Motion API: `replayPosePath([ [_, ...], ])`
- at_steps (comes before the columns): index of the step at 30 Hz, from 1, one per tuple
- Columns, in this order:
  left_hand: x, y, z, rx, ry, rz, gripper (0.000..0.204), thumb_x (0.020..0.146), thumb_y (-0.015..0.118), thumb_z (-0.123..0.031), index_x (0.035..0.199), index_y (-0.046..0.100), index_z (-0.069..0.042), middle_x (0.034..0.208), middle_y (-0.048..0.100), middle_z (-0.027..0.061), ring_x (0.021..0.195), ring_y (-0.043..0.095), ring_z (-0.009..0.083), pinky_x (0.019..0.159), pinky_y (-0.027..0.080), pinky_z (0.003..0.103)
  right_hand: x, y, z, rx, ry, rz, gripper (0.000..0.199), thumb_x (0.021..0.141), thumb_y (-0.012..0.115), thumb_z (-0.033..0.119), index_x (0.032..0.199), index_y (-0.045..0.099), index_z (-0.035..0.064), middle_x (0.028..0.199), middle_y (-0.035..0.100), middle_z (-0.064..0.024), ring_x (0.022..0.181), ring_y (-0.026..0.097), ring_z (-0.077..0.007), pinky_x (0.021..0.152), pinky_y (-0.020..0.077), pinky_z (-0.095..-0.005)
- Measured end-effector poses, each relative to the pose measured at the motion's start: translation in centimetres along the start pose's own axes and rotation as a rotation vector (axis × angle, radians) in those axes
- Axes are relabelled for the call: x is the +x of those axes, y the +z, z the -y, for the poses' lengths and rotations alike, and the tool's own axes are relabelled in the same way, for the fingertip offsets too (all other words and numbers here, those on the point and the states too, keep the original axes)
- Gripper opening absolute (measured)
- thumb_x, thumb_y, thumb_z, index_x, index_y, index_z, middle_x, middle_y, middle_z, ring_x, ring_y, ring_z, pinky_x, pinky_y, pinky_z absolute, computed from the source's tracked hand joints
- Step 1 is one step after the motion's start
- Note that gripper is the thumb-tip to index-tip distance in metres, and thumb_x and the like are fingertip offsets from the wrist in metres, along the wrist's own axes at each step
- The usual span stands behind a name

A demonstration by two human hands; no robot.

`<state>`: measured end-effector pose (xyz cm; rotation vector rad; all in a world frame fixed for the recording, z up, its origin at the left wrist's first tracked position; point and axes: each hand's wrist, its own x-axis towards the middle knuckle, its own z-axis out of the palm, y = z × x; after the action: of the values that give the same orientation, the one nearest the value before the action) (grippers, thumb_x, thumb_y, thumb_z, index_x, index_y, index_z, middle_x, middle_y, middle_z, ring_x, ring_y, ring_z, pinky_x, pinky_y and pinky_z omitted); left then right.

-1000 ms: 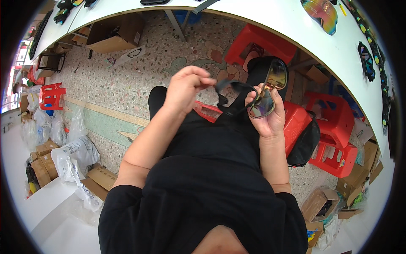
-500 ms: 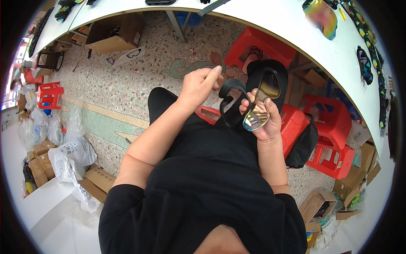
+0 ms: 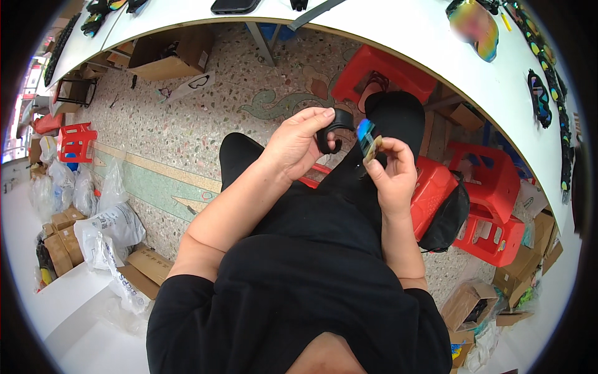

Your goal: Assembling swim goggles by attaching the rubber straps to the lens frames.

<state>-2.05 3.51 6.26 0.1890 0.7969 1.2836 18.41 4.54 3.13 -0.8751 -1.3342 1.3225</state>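
Over my lap, my left hand (image 3: 295,144) is closed on a black curved goggle frame (image 3: 340,119), pinched between thumb and fingers. The frame bends into a loop, and its lower end hooks below my fingertips. Just to the right, my right hand (image 3: 393,171) pinches a mirrored goggle lens (image 3: 367,134) by its near end. The lens is turned nearly edge-on and shows a blue and dark shine. Frame and lens are very close together; I cannot tell whether they touch.
A white table (image 3: 398,25) curves across the far side, with a mirrored lens (image 3: 476,28) and goggles (image 3: 538,98) on it. Red stools (image 3: 483,181) stand at the right, beside a black bag (image 3: 447,215). Cartons (image 3: 171,56) and plastic bags (image 3: 112,227) lie at the left.
My left hand has moved right and down and taken hold of the black frame, which was by my right hand. The lens has turned from face-up to nearly edge-on.
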Motion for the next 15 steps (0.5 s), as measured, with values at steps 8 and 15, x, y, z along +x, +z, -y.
replayPosePath([
  [8,-0.3,1.4,0.2,-0.057,-0.021,-0.051,0.016,0.096,0.063,-0.019,0.101,0.06,-0.005,0.094,0.066,0.0048,0.084,0.063,0.0144,0.076,0.053,0.031,-0.7,0.6,0.2,-0.458,-0.158,-0.036,0.038,0.07,0.078,0.002,0.104,0.061,0.0013,0.1,0.06,-0.0092,0.085,0.058,-0.0179,0.078,0.0492,-0.0285],
  [15,-0.7,1.9,0.7,-0.052,-0.051,-0.024,0.017,0.096,0.063,-0.019,0.103,0.059,-0.004,0.098,0.065,0.0062,0.088,0.065,0.0159,0.08,0.056,0.034,-0.8,0.7,0.3,-0.532,-0.262,-0.108,0.039,0.07,0.079,0.003,0.104,0.061,0.0017,0.1,0.061,-0.0104,0.086,0.059,-0.0203,0.078,0.0494,-0.0299],
])
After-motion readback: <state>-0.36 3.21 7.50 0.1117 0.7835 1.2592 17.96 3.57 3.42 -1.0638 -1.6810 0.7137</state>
